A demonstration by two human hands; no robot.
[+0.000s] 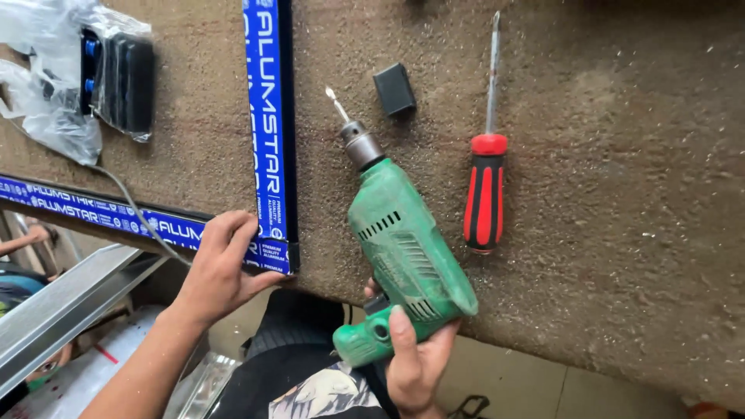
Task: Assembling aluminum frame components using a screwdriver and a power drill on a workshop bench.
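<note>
- While the right hand [415,365] wraps the grip of the green drill [403,256] at the bench's near edge, fingers curled tight round the handle, the bit [336,103] points up and left over the brown bench [621,194].
- Flat on the corner where two black frame bars meet, the left hand [221,271] has its fingers pressed together on the joint, thumb along the near edge.
- To do this well, it seems wise to keep that joint pinned square and flat, bring the bit upright over the mark, and keep the fingers clear of the tip.
- One bar [272,132] runs from the far edge toward the near edge; the other [93,206] runs along the near edge to the left; both carry long blue label strips with white lettering.
- Right of the drill lies a screwdriver [485,186] with a red and black handle, its shaft toward the far edge.
- Just beyond the bit sits a small black cap [394,89].
- At the far left corner a clear plastic bag [46,93] holds a black box-shaped pack [124,77] with blue parts.
- A grey cable [136,206] crosses the near bar.
</note>
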